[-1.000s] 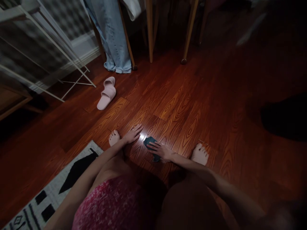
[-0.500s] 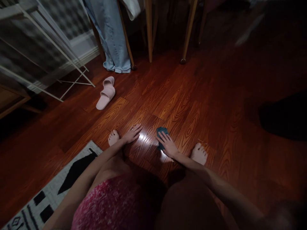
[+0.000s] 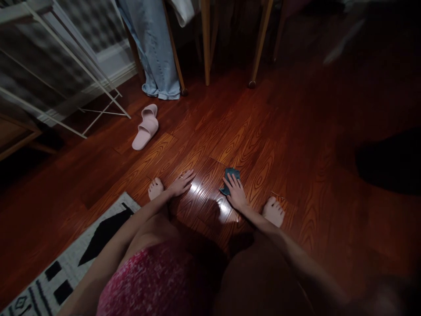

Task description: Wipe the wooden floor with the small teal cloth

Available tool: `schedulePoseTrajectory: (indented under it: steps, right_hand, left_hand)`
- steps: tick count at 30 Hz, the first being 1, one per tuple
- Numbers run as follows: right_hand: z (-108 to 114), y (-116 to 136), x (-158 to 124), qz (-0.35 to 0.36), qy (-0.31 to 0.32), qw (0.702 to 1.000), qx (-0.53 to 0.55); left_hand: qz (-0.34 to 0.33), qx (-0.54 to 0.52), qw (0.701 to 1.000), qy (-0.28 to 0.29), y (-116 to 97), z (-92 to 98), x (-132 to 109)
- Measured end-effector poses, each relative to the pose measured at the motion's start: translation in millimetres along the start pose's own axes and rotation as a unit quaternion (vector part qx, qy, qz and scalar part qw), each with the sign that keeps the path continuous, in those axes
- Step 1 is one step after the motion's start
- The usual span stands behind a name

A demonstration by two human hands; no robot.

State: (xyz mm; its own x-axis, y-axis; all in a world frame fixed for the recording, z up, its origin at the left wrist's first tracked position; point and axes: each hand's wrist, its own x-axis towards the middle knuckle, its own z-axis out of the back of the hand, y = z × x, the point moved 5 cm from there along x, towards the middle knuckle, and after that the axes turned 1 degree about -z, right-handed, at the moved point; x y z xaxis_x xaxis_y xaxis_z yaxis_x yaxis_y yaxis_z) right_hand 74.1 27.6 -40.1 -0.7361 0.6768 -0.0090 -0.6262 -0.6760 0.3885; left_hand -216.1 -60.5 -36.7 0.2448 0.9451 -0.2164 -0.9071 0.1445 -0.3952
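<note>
My right hand (image 3: 236,193) lies with its fingers spread on top of a dark teal cloth (image 3: 233,172), pressing it against the glossy wooden floor (image 3: 210,140). The cloth looks folded or bunched, and part of it is hidden beneath the palm. To the left, beside my bare left foot (image 3: 155,188), my left hand (image 3: 180,183) rests flat on the floorboards, fingers stretched out and holding nothing. A bright reflection shines on the boards between the two hands.
My right foot (image 3: 273,211) is right of the cloth. A pink slipper (image 3: 145,128) lies ahead on the left. Jeans (image 3: 161,66) hang near wooden legs (image 3: 259,48). A white metal rack (image 3: 101,112) stands left, a patterned rug (image 3: 77,237) lies lower left, and a dark shape (image 3: 391,160) sits right.
My right hand and the teal cloth have slid forward and a little to the right across the floor, uncovering more of the reflection. My left hand has stayed in place.
</note>
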Motion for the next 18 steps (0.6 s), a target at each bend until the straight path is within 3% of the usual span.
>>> schedulePoseTrajectory:
  steps: [2,4,7,9,12,15,18]
  right_hand:
    - [-0.5,5.2,-7.2,0.022,0.016,1.000,-0.001]
    - [-6.8,21.8,-13.1,0.096,0.074,0.993,0.000]
    - [-18.8,50.8,-19.3,0.230,0.176,0.957,0.006]
    - [-22.8,60.9,-18.5,0.272,0.202,0.941,0.009]
    - [-20.5,55.3,-9.5,0.236,0.170,0.957,0.007]
    - [-10.3,32.0,-1.2,0.118,0.093,0.989,0.002]
    - [0.0,11.7,-3.6,0.009,0.026,1.000,-0.009]
  left_hand:
    - [-0.001,0.000,1.000,0.003,-0.5,0.6,-0.3]
    - [-0.003,0.001,1.000,0.002,-1.2,1.3,-0.5]
    - [-0.005,-0.001,1.000,-0.005,-1.6,2.1,-0.3]
    - [-0.004,-0.004,1.000,-0.006,-1.3,1.8,0.1]
    - [-0.004,-0.006,1.000,-0.004,-0.4,0.8,0.7]
    - [-0.005,-0.006,1.000,-0.004,0.4,-0.1,0.6]
    - [-0.003,-0.005,1.000,-0.003,1.4,-0.7,0.0]
